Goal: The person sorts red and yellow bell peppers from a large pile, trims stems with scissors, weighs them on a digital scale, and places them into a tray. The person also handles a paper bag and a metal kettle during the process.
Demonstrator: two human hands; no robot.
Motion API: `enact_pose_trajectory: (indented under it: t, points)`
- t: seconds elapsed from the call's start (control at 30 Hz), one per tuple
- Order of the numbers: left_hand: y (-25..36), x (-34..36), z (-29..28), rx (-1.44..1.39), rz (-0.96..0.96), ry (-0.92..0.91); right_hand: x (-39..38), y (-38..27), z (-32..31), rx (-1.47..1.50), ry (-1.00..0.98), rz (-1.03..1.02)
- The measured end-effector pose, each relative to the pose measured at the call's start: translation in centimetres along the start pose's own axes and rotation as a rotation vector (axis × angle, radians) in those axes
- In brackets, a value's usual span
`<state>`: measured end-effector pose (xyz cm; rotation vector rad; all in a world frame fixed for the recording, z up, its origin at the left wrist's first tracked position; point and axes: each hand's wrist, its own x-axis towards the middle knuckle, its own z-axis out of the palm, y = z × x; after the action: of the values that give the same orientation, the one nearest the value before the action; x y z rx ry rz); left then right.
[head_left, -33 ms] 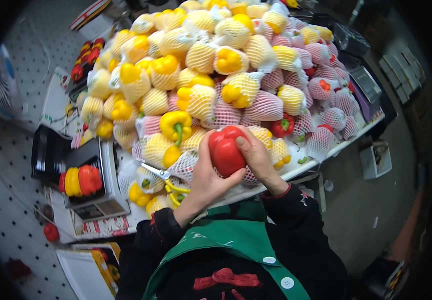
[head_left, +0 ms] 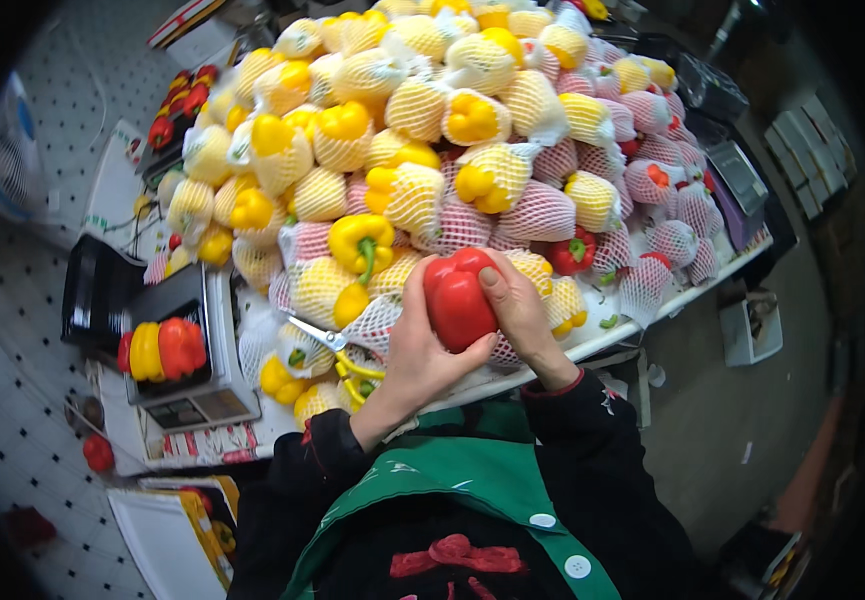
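Note:
A glossy red bell pepper (head_left: 459,300) is held between my two hands at the near edge of a heaped table. My left hand (head_left: 414,355) is closed round its left side and underside. My right hand (head_left: 520,318) grips the right side, thumb pressed on the front. Left of my left hand lie scissors (head_left: 327,338) with yellow handles, partly covered by white foam netting (head_left: 372,325). A bare yellow bell pepper (head_left: 360,243) with a green stem rests just beyond them. Behind my hands rises a pile of yellow and red peppers, mostly in foam nets (head_left: 537,212).
On the left stands a weighing scale (head_left: 197,408) carrying a row of red and yellow peppers (head_left: 160,350). Below it is an open white box (head_left: 167,535) with peppers inside. A white bin (head_left: 752,335) sits on the floor beyond the table's right edge.
The view has shifted slightly, so the pile sits a little further right and lower. Both hands keep the same hold on the red bell pepper.

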<state>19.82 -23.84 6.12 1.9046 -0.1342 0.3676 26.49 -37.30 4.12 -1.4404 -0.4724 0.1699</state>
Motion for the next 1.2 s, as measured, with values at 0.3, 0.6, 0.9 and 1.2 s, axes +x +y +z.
enact_pose_trajectory:
  t: [0.3,0.6,0.9,1.2]
  points:
    - [1.6,-5.5,-6.9,-0.439,-0.112,-0.188,0.3,-0.9,4.9,-0.169,-0.137,0.19]
    - [-1.3,-8.1,-18.1,-1.541,-0.327,0.405,-2.8,3.6,15.6,-1.071,-0.289,-0.476]
    - [-3.3,-9.3,-20.9,-1.592,-0.361,0.516,-3.2,2.7,15.3,-1.165,-0.226,-0.225]
    - [-3.6,-8.9,-20.8,-1.558,-0.308,0.382,-4.5,5.0,13.0,-0.912,-0.256,-0.054]
